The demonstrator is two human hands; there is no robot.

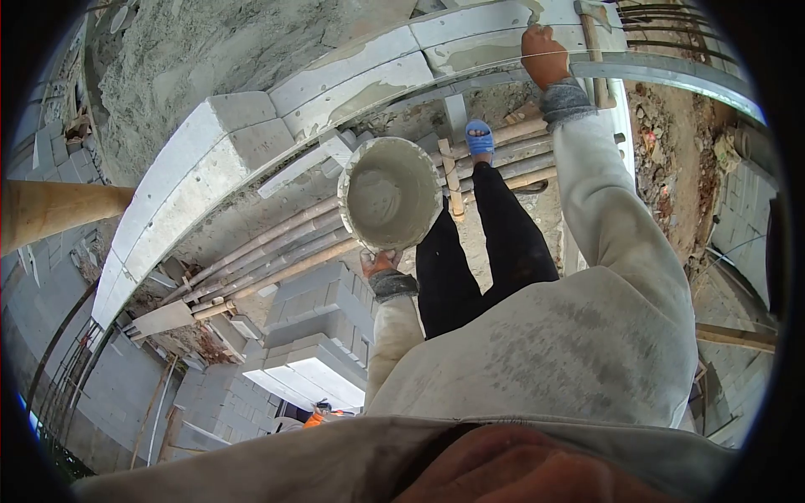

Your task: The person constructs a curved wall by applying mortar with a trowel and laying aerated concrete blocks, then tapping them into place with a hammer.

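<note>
Up on a bamboo scaffold beside a block wall, one hand carries a bucket and the other rests on the wall top.

Left of the left hand, the long brown bamboo poles (268,251) run under the curved wall of pale grey concrete blocks (251,126). The left hand (379,261) grips the round white mortar-smeared plastic bucket (387,197) from below, holding it just above itself. Between the hands, a blue open-toed sandal (480,138) stands on the poles. The right hand (543,57) lies curled on the wall top, well apart from the bucket; I cannot tell whether it grips anything.
</note>
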